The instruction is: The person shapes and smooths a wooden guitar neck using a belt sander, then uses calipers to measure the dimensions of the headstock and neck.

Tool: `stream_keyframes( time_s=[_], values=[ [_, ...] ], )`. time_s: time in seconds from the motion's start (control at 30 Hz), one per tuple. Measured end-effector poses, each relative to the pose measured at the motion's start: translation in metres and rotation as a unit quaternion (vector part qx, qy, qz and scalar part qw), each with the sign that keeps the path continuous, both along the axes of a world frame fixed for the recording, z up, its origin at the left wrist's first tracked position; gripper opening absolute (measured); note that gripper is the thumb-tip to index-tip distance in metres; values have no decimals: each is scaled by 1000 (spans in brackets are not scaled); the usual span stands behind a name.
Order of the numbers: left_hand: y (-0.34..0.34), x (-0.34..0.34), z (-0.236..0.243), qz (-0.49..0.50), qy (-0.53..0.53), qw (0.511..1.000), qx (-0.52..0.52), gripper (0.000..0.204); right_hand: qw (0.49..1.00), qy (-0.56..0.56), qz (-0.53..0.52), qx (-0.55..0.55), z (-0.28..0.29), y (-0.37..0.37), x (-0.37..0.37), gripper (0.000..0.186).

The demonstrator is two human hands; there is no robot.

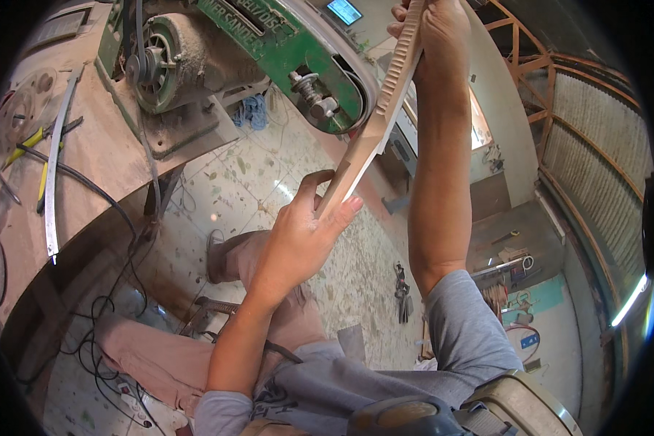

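Wood piece: one long pale wooden strip point(376, 123) with a ribbed edge near its upper end, held at a slant between both hands, its middle against the belt of the green sander.
Left hand: the left hand point(303, 231) is closed on the strip's lower end, thumb on top and fingers wrapped beneath.
Right hand: the right hand point(432, 33) grips the upper end at the top of the view, arm stretched forward.
Sander: one green belt sander point(283, 51) sits ahead of the left hand, with its grey belt running round the nose where the wood meets it.
Doing it well: judged from the grip, a steady, even pressure from both ends and a constant angle would keep the edge true; fingers are best kept back from the belt.
Bench: left of the left hand, one dusty workbench point(102, 156) carries one curved metal strip point(57, 167) and two yellow-handled tools point(33, 149).
Floor: below the hands, speckled tile floor point(247, 182) with black cables point(105, 320) trailing across it.
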State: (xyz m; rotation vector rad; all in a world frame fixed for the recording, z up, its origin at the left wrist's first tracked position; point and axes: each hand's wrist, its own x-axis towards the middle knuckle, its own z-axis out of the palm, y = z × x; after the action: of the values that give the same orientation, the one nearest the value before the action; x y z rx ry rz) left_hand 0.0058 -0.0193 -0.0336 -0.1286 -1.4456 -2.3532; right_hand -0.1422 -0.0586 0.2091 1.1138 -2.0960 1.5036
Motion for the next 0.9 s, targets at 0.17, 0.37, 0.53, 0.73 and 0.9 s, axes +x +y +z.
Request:
stream_keyframes(
  time_s=[0.17, 0.37, 0.53, 0.73, 0.9],
  values=[
    [-6, 4, 4, -4, -13, 1000, -12, 65, 1000, -13, 18, -8, -3, -2, 3, 31],
    [-14, -11, -6, -55, 15, 998, 10, 67, 991, 110, -74, 31, -12, -4, 16, 42],
    [-32, -20, -6, -187, 0, 981, 54, 68, 974, 150, -158, 55, -13, -9, 22, 43],
    [-46, -39, -13, -306, 10, 948, 86, 60, 976, 173, -106, 85, -1, 6, 14, 36],
    [-53, -59, -26, -419, 74, 898, 113, 57, 943, 289, -123, 106, 2, 9, 6, 41]
  ],
)
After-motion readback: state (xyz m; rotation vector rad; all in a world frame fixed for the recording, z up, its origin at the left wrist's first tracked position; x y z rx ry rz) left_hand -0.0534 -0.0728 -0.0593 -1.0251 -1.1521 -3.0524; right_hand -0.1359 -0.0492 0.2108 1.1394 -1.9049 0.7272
